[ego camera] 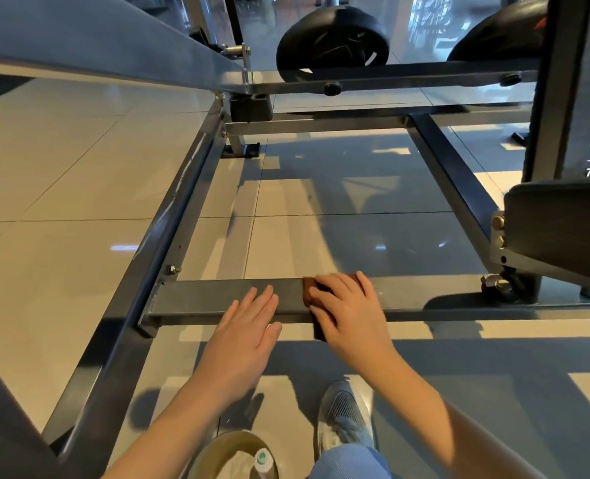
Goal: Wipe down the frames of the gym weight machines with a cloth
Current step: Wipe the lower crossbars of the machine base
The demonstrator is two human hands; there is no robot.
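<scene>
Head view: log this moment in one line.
right hand holds cloth on crossbar | left hand flat on crossbar | step: wiping frame

Grey shoe point(343, 416), round bowl point(208, 451), black weight plate point(331, 39)

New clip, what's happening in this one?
A person crouches at a gym machine's frame. The right hand holds a brown cloth on the low crossbar, mid-span; the left hand rests flat on the crossbar beside it. A bowl with a bottle sits by their shoe.
</scene>
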